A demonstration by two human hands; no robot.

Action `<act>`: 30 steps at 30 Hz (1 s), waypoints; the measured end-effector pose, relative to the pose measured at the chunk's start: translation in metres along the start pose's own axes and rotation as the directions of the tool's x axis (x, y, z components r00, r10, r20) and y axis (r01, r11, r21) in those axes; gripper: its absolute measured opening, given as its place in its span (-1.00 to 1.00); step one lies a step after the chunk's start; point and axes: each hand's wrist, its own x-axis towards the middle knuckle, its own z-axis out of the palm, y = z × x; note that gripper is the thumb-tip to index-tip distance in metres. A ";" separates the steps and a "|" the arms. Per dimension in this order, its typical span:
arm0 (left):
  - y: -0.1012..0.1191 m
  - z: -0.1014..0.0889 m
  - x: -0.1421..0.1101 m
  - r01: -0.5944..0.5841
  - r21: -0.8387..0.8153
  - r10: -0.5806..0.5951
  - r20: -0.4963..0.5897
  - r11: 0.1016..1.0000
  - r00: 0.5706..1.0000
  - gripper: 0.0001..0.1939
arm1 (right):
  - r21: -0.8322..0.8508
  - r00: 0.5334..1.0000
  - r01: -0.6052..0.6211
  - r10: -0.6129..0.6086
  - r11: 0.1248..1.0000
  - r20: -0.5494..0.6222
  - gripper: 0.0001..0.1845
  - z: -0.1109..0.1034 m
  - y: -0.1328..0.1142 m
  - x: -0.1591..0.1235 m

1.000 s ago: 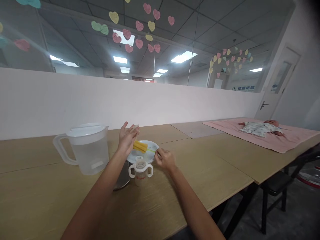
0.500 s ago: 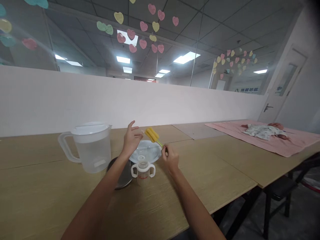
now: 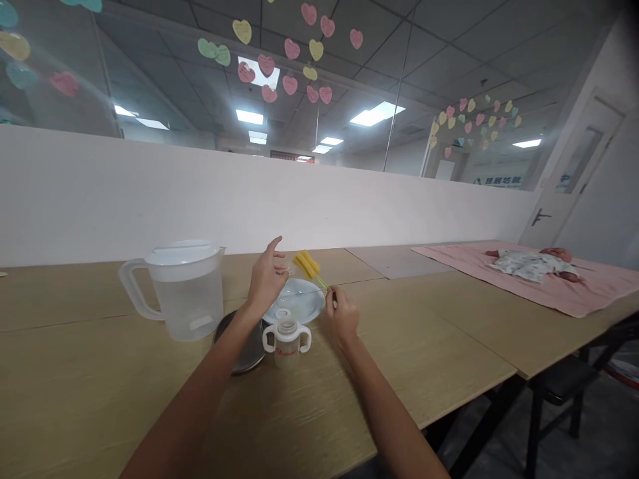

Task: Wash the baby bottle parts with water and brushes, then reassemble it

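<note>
My right hand (image 3: 343,315) pinches the thin green handle of a yellow sponge brush (image 3: 306,265), whose head points up and left. Facing it, my left hand (image 3: 267,276) has its index finger raised and the other fingers curled around a small, see-through piece too faint to identify. Both hands are over or beside a white bowl (image 3: 312,306). In front of the bowl stands an uncapped clear baby bottle (image 3: 287,349) with two white handles. Just behind it is a small white ring-shaped part (image 3: 283,313). My left forearm partly covers a dark round tray (image 3: 249,356).
A lidded translucent pitcher (image 3: 192,299) is on the left of the wooden table (image 3: 409,346). At the far right, a baby-like doll (image 3: 532,263) in patterned clothing lies on a pink cloth (image 3: 462,266). A dark stool (image 3: 564,382) stands by the table's right edge.
The view has shifted slightly. My left hand has turned a little, and the brush head stays close to its fingertips. The bottle, bowl and pitcher keep their places.
</note>
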 end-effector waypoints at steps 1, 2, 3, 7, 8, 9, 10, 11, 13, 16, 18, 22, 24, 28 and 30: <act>0.000 0.000 0.000 -0.007 0.004 0.006 0.005 1.000 1.000 -0.30 | -0.008 0.999 -0.038 0.038 0.999 -0.006 -0.67 -0.001 0.000 0.000; 0.000 0.000 0.000 -0.011 0.004 0.011 0.007 1.000 1.000 -0.30 | -0.008 0.998 -0.068 0.068 0.998 -0.011 -0.66 -0.001 0.001 0.001; 0.000 0.001 0.000 -0.013 0.002 0.013 0.008 1.000 1.000 -0.30 | 0.001 0.997 -0.081 0.081 0.997 -0.012 -0.66 -0.002 0.001 0.001; 0.002 0.000 -0.001 -0.032 0.002 0.032 0.021 0.999 0.999 -0.30 | 0.065 1.000 -0.012 0.011 0.998 0.015 -0.66 -0.003 0.000 0.001; 0.002 0.000 -0.001 -0.046 0.006 0.046 0.026 0.999 0.999 -0.30 | 0.063 1.000 -0.004 0.003 0.998 0.020 -0.66 -0.003 0.000 0.001; 0.002 0.000 -0.001 -0.059 0.009 0.059 0.029 0.998 0.998 -0.30 | 0.053 1.000 -0.008 0.007 0.999 0.019 -0.66 -0.003 0.001 0.001; 0.001 0.000 -0.001 -0.071 0.010 0.071 0.032 0.997 0.997 -0.30 | 0.044 1.000 -0.018 0.018 0.999 0.009 -0.66 -0.003 0.001 0.001; 0.001 -0.001 -0.001 -0.078 0.010 0.078 0.033 0.997 0.996 -0.29 | 0.043 1.000 -0.029 0.029 0.999 -0.006 -0.65 -0.003 0.001 0.001; 0.000 -0.001 -0.001 -0.084 0.008 0.083 0.031 0.996 0.996 -0.28 | 0.064 0.999 -0.029 0.031 0.998 -0.031 -0.65 -0.004 0.001 0.001; 0.000 -0.002 0.000 -0.106 0.011 0.106 0.020 0.994 0.994 -0.28 | 0.092 1.000 0.010 -0.010 0.996 0.004 -0.65 -0.005 -0.001 0.000; 0.001 -0.004 -0.001 -0.125 0.016 0.125 0.016 0.992 0.992 -0.28 | 0.077 0.999 0.016 -0.019 0.997 0.049 -0.65 -0.005 -0.002 -0.001; 0.001 -0.006 -0.001 -0.132 0.001 0.132 0.013 0.991 0.991 -0.29 | 0.013 0.994 -0.083 0.082 0.996 0.069 -0.62 -0.005 -0.002 0.000; 0.002 -0.006 -0.001 -0.126 -0.023 0.127 0.011 0.992 0.992 -0.29 | 0.011 0.991 -0.111 0.109 0.994 0.075 -0.61 -0.004 -0.001 -0.001; 0.005 -0.006 -0.001 -0.101 -0.065 0.102 0.019 0.993 0.995 -0.29 | 0.083 0.995 -0.042 0.034 0.996 0.096 -0.62 -0.003 -0.001 -0.004; 0.006 -0.007 -0.001 -0.069 -0.078 0.071 0.022 0.995 0.997 -0.29 | 0.108 0.996 -0.023 0.014 0.994 0.085 -0.63 -0.003 -0.002 -0.005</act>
